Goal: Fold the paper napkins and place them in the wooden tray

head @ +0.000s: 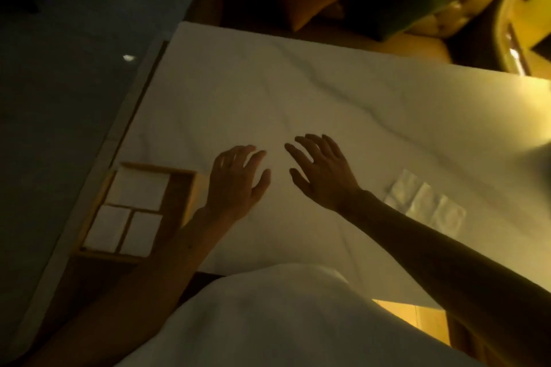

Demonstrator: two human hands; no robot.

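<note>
Both hands, left hand (238, 179) and right hand (322, 170), spread wide and empty over the white table (328, 92), the wooden tray (179, 188) at its left edge holding folded napkins (138, 192) (three white squares), unfolded napkins (425, 202) lying right.

The far half of the desk (298, 92) is bare marble, open for reaching from either side. On the left edge the wooden tray (182, 185) blocks the way, its three compartments filled with folded napkins (138, 191). Near the right side a flat stack of napkins (423, 202) lies low. Both hands, the left hand (235, 185) and right hand (322, 170), are spread over the middle with a narrow gap between them.
</note>
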